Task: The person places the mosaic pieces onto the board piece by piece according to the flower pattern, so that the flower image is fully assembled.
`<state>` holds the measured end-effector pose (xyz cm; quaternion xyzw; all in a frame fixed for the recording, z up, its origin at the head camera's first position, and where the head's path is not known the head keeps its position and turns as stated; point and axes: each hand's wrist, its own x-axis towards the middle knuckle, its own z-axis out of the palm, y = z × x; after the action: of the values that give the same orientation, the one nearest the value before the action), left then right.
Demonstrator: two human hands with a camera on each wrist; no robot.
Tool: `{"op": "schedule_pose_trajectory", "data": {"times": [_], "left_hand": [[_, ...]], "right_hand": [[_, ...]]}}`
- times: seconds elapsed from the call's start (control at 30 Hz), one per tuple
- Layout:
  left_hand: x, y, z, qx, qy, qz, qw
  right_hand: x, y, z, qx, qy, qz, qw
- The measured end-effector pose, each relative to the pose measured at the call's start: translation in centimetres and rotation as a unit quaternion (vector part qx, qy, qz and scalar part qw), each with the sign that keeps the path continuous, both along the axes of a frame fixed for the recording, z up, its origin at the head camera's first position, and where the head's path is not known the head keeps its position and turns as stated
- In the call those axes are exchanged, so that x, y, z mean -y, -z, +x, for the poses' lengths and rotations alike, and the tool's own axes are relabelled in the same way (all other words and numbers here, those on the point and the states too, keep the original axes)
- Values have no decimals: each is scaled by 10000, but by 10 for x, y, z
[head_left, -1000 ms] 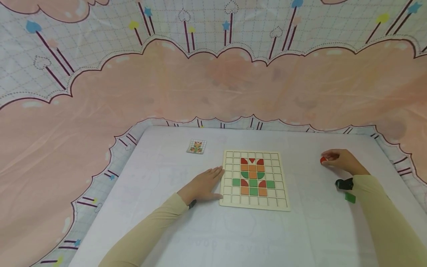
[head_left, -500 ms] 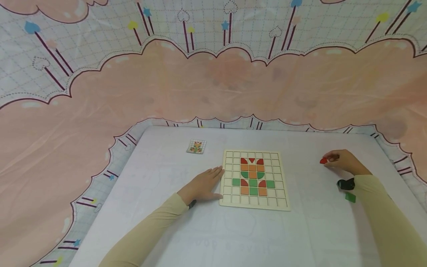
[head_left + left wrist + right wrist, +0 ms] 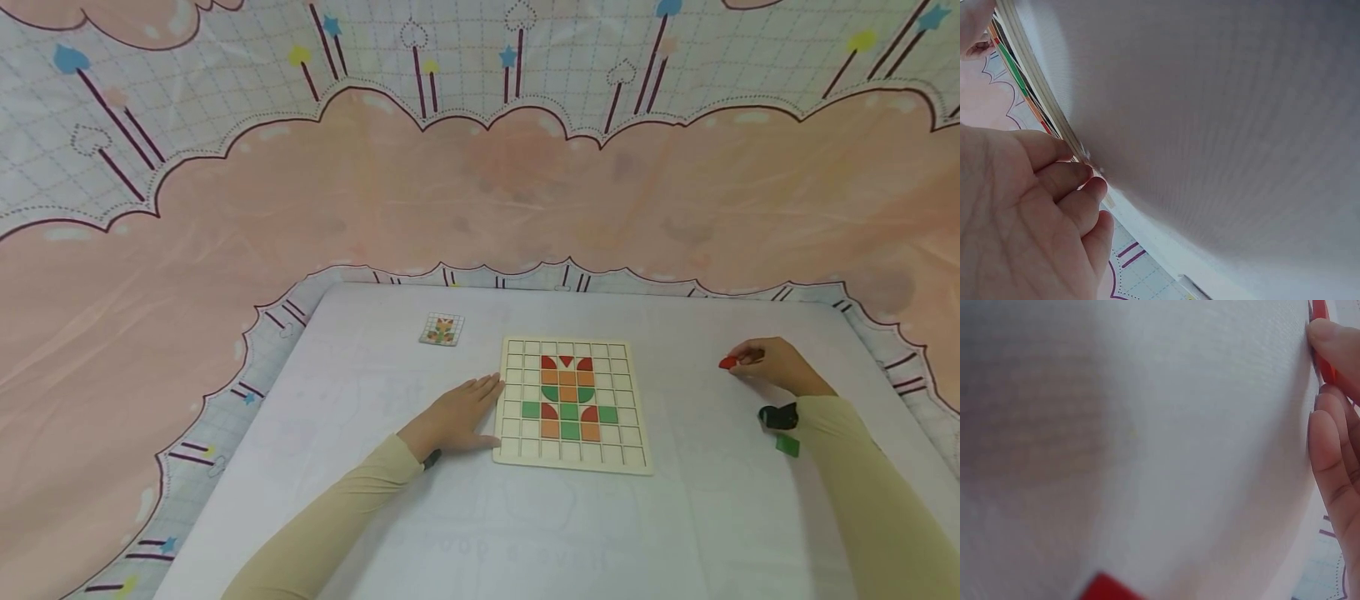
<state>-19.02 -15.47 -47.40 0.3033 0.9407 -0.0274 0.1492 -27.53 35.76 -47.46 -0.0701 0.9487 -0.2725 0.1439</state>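
My left hand (image 3: pixel 459 414) lies with fingers straight against the left edge of a square wooden grid board (image 3: pixel 637 433). In the left wrist view its fingertips (image 3: pixel 1094 187) touch the side of the board (image 3: pixel 1041 81). Red, orange and green flat tiles fill a flower-like pattern on the grid, with an orange tile (image 3: pixel 567 377) near its middle. To the right of the board, my right hand (image 3: pixel 772 365) pinches a small red tile (image 3: pixel 727 363) between thumb and fingers, low over the table. The right wrist view shows this red tile (image 3: pixel 1327 370) edge-on at the thumb tip.
A small picture card (image 3: pixel 442 329) with a flower pattern on a grid lies behind the left hand. A green tile (image 3: pixel 787 445) lies beside the right forearm, near the black wrist camera (image 3: pixel 777 415). A blurred red thing (image 3: pixel 1110 589) shows low in the right wrist view.
The red tile has turned in the right fingers and now sticks out further to the left. The right hand has barely shifted; the left hand and board stay put.
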Motion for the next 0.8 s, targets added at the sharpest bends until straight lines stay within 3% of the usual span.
{"op": "schedule_pose_trajectory", "data": {"times": [0.27,0.57,0.8], "left_hand": [[0,0,0,2,1,-19,10000],[0,-2,1,-9,32,78,10000],[1,-1,1,-7,30,61,10000]], "right_hand": [[2,-3,-2,241,57,12,9997],[8,-3,-1,66,248,121,9996],[9,-6,-1,325,41,-104,9994]]}}
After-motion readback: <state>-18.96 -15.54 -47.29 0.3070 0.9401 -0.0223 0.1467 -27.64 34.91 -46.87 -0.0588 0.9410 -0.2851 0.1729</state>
